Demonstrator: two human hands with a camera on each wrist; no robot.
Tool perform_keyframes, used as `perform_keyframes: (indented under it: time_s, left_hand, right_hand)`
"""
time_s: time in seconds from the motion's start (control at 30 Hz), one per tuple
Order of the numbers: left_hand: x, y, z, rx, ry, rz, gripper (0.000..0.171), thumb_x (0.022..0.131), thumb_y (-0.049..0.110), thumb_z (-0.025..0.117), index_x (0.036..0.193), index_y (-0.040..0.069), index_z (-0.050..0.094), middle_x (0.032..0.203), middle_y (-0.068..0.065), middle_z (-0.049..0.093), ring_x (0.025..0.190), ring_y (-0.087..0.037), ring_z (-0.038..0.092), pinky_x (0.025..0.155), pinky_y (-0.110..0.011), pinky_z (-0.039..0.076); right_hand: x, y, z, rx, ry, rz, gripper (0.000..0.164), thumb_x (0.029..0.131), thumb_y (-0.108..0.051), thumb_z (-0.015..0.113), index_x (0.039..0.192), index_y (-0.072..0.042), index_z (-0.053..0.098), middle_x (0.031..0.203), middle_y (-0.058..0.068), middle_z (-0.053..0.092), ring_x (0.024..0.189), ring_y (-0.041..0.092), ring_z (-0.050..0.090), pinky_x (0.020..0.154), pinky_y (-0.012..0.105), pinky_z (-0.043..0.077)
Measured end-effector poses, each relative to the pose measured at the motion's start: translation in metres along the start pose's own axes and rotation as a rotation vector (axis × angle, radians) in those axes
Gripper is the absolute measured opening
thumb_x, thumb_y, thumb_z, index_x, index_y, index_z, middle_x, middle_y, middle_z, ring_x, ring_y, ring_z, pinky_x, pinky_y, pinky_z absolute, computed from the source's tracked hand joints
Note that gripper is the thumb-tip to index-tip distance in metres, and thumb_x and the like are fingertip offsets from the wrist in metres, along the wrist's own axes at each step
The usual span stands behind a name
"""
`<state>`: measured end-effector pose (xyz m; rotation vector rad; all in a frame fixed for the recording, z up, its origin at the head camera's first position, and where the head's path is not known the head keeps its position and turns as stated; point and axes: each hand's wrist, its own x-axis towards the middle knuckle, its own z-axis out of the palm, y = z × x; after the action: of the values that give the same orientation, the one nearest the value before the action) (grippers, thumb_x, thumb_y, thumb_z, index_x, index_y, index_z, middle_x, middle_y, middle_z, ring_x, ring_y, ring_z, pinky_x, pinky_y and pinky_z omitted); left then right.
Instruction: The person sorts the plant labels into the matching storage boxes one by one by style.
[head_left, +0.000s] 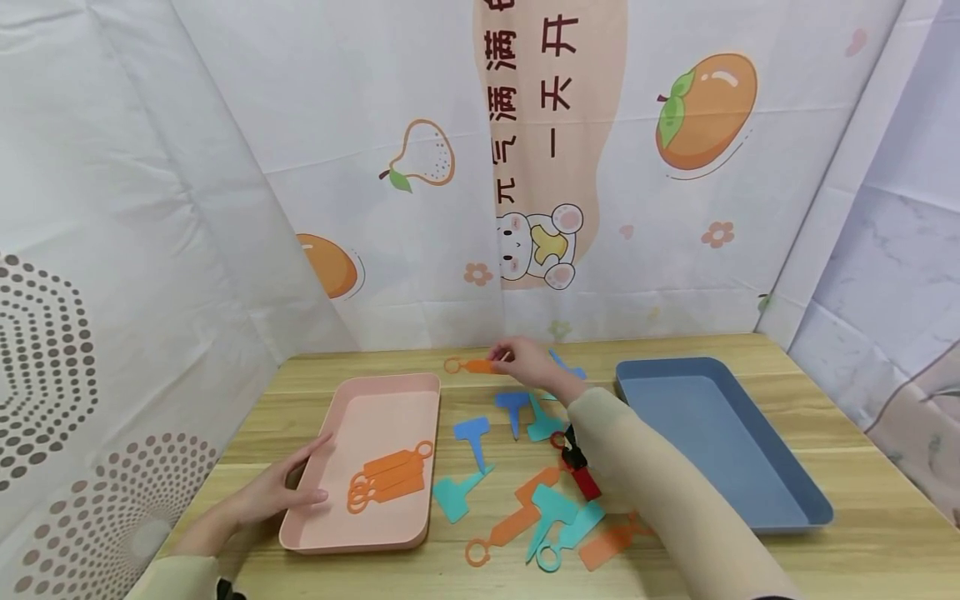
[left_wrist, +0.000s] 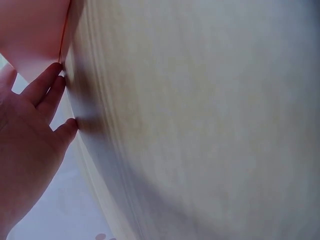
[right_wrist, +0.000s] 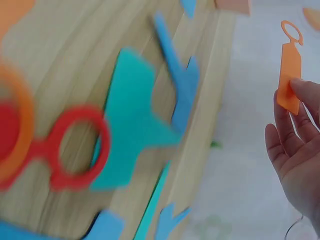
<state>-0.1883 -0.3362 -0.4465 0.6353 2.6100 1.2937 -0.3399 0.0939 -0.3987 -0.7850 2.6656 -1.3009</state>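
My right hand [head_left: 525,362] pinches an orange ring-ended tag [right_wrist: 289,75] between thumb and fingers, up near the back of the table. The tag's ring points left in the head view. My left hand [head_left: 273,493] lies at the left side of the pink tray [head_left: 371,408], its fingers extended along the rim. In the left wrist view, its fingertips touch near the tray's edge. Several orange tags [head_left: 393,475] are gathered in an overlapping pile inside the pink tray. On the table below my right arm lie T-shaped blue labels [head_left: 472,433], teal labels [head_left: 453,498] and orange tags [head_left: 516,527].
A blue-grey tray [head_left: 686,417] stands at the right of the table. A red tag [head_left: 587,482] lies partly beneath my right forearm. Behind the wooden table [head_left: 855,450] hangs a printed white curtain [head_left: 420,242].
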Motion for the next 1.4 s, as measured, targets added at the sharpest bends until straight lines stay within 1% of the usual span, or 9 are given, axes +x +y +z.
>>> perform_keyframes:
  time_s: [0.23, 0.33, 0.5, 0.63, 0.8, 0.93, 1.07, 1.23, 1.4]
  left_hand:
    - [0.001, 0.002, -0.001, -0.019, -0.006, 0.005, 0.085, 0.086, 0.017, 0.075, 0.151, -0.003, 0.025, 0.15, -0.033, 0.024, 0.125, 0.011, 0.027, 0.095, -0.007, 0.025]
    - [0.001, 0.002, 0.0, -0.016, -0.011, 0.017, 0.084, 0.086, 0.016, 0.075, 0.151, -0.003, 0.025, 0.15, -0.033, 0.024, 0.126, 0.011, 0.027, 0.096, -0.007, 0.024]
    - [0.002, 0.001, 0.0, -0.038, -0.024, -0.001, 0.085, 0.086, 0.016, 0.075, 0.152, -0.002, 0.024, 0.152, -0.033, 0.021, 0.124, 0.014, 0.024, 0.096, -0.007, 0.023]
    - [0.005, -0.001, 0.0, -0.061, -0.039, -0.012, 0.086, 0.086, 0.015, 0.074, 0.153, 0.0, 0.023, 0.153, -0.033, 0.017, 0.124, 0.017, 0.021, 0.096, -0.006, 0.022]
    - [0.004, -0.001, 0.0, -0.047, -0.026, 0.019, 0.085, 0.086, 0.014, 0.075, 0.151, -0.003, 0.024, 0.151, -0.035, 0.02, 0.124, 0.015, 0.025, 0.096, -0.007, 0.024]
    - [0.001, -0.001, -0.001, -0.042, -0.024, 0.009, 0.084, 0.086, 0.015, 0.075, 0.152, -0.003, 0.024, 0.151, -0.034, 0.021, 0.123, 0.017, 0.024, 0.096, -0.007, 0.024]
    - [0.001, -0.001, -0.001, -0.042, -0.019, -0.002, 0.084, 0.086, 0.015, 0.075, 0.152, -0.001, 0.025, 0.151, -0.034, 0.021, 0.122, 0.018, 0.022, 0.096, -0.007, 0.022]
    - [0.0, 0.001, -0.001, -0.031, -0.014, 0.003, 0.084, 0.086, 0.015, 0.075, 0.152, -0.001, 0.025, 0.151, -0.034, 0.022, 0.123, 0.017, 0.023, 0.096, -0.007, 0.022]
    - [-0.001, 0.002, 0.0, -0.024, -0.008, -0.005, 0.084, 0.086, 0.016, 0.075, 0.152, 0.0, 0.026, 0.151, -0.033, 0.023, 0.123, 0.017, 0.022, 0.096, -0.006, 0.021]
  right_hand:
    - [0.008, -0.026, 0.028, 0.027, -0.047, -0.083, 0.007, 0.094, -0.008, 0.064, 0.1, -0.006, 0.067, 0.091, 0.001, 0.064, 0.079, 0.014, 0.059, 0.067, 0.027, 0.05]
    - [0.01, -0.037, 0.041, 0.035, -0.084, -0.116, 0.008, 0.094, -0.007, 0.064, 0.101, -0.006, 0.068, 0.091, 0.001, 0.064, 0.077, 0.013, 0.059, 0.066, 0.026, 0.049]
    - [0.011, -0.053, 0.06, 0.032, -0.128, -0.182, 0.009, 0.094, -0.005, 0.064, 0.102, -0.006, 0.069, 0.091, 0.001, 0.065, 0.077, 0.011, 0.06, 0.07, 0.024, 0.049]
    - [0.011, -0.061, 0.074, 0.004, -0.144, -0.211, 0.008, 0.094, -0.005, 0.064, 0.1, -0.007, 0.069, 0.09, 0.0, 0.065, 0.079, 0.011, 0.06, 0.072, 0.022, 0.049]
    - [0.01, -0.071, 0.09, -0.009, -0.185, -0.24, 0.007, 0.094, -0.002, 0.063, 0.098, -0.006, 0.067, 0.091, 0.0, 0.063, 0.083, 0.013, 0.06, 0.073, 0.02, 0.048]
    - [0.008, -0.074, 0.103, -0.021, -0.21, -0.296, 0.007, 0.092, 0.003, 0.064, 0.095, -0.003, 0.067, 0.09, 0.001, 0.061, 0.083, 0.011, 0.058, 0.073, 0.018, 0.048]
    - [0.006, -0.071, 0.111, -0.033, -0.228, -0.279, 0.007, 0.092, 0.003, 0.063, 0.095, -0.001, 0.068, 0.087, -0.001, 0.061, 0.08, 0.009, 0.056, 0.073, 0.018, 0.047]
    - [0.005, -0.072, 0.117, -0.098, -0.238, -0.239, 0.006, 0.092, -0.001, 0.065, 0.094, -0.005, 0.069, 0.085, -0.004, 0.063, 0.077, 0.006, 0.056, 0.072, 0.017, 0.045]
    - [0.003, -0.074, 0.125, -0.164, -0.273, -0.205, 0.006, 0.092, -0.005, 0.065, 0.091, -0.01, 0.069, 0.08, -0.009, 0.06, 0.065, 0.003, 0.057, 0.063, 0.014, 0.046]
